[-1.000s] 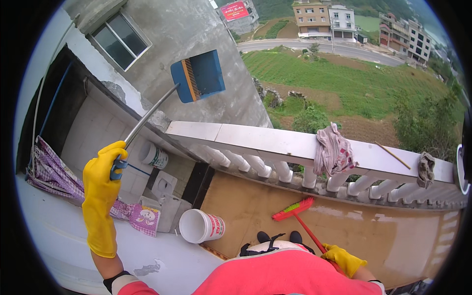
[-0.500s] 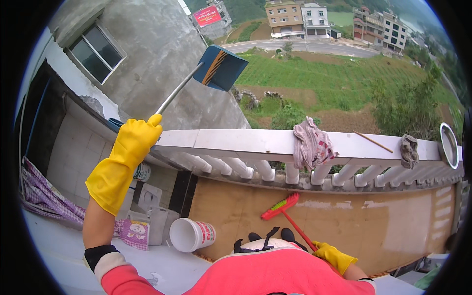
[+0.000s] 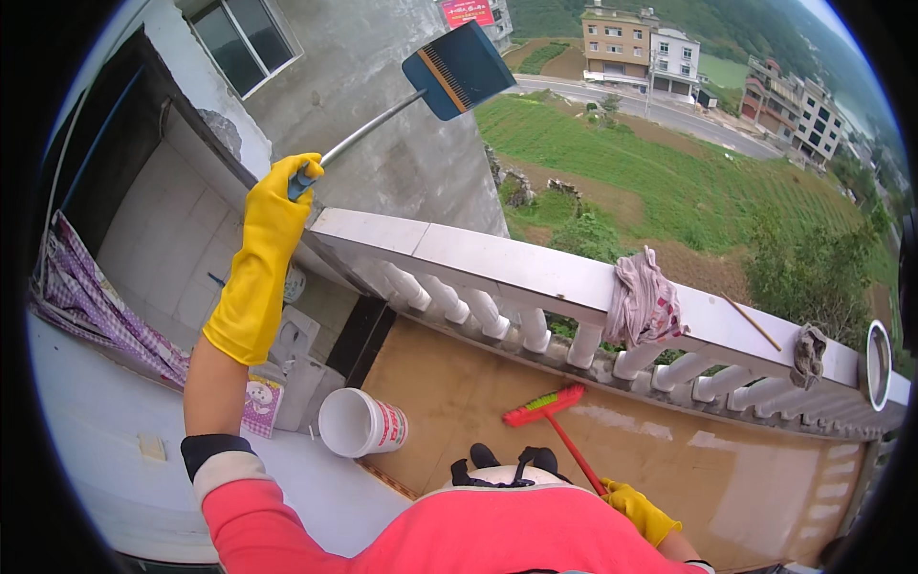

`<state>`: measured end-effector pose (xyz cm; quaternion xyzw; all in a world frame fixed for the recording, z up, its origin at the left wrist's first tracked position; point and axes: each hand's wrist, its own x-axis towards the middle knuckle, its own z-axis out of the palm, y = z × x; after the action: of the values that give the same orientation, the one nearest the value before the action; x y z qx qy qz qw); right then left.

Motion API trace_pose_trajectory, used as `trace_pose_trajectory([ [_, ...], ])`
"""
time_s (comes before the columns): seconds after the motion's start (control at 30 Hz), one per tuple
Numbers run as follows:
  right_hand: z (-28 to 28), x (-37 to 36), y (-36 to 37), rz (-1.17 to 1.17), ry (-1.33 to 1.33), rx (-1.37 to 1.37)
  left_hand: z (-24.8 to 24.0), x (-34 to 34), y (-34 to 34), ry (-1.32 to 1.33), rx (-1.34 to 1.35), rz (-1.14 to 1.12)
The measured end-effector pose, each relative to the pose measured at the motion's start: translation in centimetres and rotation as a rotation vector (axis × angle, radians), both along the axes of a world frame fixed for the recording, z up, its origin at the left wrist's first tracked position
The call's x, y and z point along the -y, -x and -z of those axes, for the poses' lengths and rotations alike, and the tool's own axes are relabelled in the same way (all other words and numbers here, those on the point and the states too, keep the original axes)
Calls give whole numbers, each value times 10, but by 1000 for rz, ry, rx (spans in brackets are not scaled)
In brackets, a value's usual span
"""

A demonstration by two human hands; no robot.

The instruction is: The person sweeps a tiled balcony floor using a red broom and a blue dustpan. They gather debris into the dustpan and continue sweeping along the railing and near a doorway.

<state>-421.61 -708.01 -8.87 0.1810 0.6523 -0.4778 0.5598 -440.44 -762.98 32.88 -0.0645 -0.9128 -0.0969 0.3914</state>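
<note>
My left hand [image 3: 274, 215], in a yellow rubber glove, is raised high and shut on the metal handle of a blue flat-headed tool [image 3: 457, 69]. The tool's head points up and away, above the white balustrade rail [image 3: 497, 263]. My right hand [image 3: 639, 510], also gloved in yellow, is low beside my pink top. It grips the red handle of a broom whose red and green head [image 3: 543, 405] rests on the brown terrace floor below the rail.
A white bucket [image 3: 359, 423] lies on its side near the wall. A pink cloth [image 3: 643, 301], a thin stick [image 3: 751, 322] and a grey rag [image 3: 809, 352] lie on the rail. A checked cloth [image 3: 96, 306] hangs at left. Beyond the rail the ground drops to fields.
My left arm has lifted the blue tool higher and further right, so its head now stands well above the rail. The right hand and broom have stayed put.
</note>
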Motion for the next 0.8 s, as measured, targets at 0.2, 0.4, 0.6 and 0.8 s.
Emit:
trace_pose_trajectory([
  [0.2,28,5,21,387,361,86,-23,30,-99,-1013,39,-313],
  [0.4,-13,55,80,467,699,106,-6,54,-282,-1196,21,-356],
  [0.6,-67,124,143,-288,400,-413,-5,-14,-433,-1058,-79,-616],
  [0.8,-52,212,180,-705,117,-1005,12,-48,-465,-1194,111,-932],
])
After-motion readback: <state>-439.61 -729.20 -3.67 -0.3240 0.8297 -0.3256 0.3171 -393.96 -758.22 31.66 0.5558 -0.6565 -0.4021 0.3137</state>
